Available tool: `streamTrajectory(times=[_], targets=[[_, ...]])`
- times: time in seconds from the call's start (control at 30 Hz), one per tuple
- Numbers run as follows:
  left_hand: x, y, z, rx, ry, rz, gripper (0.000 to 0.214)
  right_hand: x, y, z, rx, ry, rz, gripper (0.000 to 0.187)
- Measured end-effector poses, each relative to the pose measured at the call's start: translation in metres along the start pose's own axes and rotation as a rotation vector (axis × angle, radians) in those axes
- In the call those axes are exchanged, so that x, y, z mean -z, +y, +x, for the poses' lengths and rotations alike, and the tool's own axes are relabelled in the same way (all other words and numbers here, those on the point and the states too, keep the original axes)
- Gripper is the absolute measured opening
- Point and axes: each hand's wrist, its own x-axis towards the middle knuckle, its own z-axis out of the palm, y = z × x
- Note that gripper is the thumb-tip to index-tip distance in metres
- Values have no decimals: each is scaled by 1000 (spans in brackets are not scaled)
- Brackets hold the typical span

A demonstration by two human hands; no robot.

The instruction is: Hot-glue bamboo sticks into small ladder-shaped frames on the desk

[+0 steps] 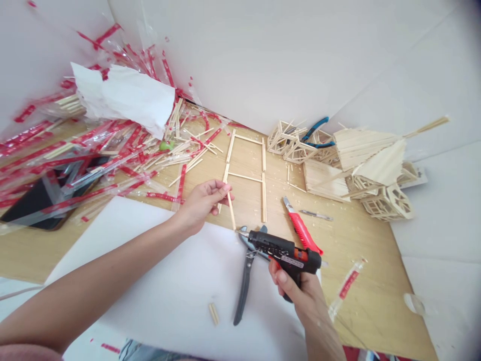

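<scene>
Left hand (pixel 205 201) pinches a thin wooden stick (pixel 232 213) by its far part; the stick's near end meets or nearly meets the nozzle of the glue gun (pixel 280 246). Right hand (pixel 298 287) has its fingers wrapped round the gun's grip. Stick judged light, stiff, easily snapped; best held far from the nozzle (probably hot). Stick frame (pixel 246 177) lies beyond.
</scene>
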Motion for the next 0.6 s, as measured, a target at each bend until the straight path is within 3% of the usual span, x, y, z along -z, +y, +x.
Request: streamTrajectory(times=[0.2, 0.43, 0.6], targets=[[-1, 1, -1, 4, 8, 3, 37, -1, -3, -5, -47, 36, -15, 38], [-1, 0, 0, -1, 7, 8, 38, 0, -3, 0, 10, -5, -43, 37], [0, 0, 1, 2, 7, 0, 38, 13, 0, -5, 39, -51, -129, 35]])
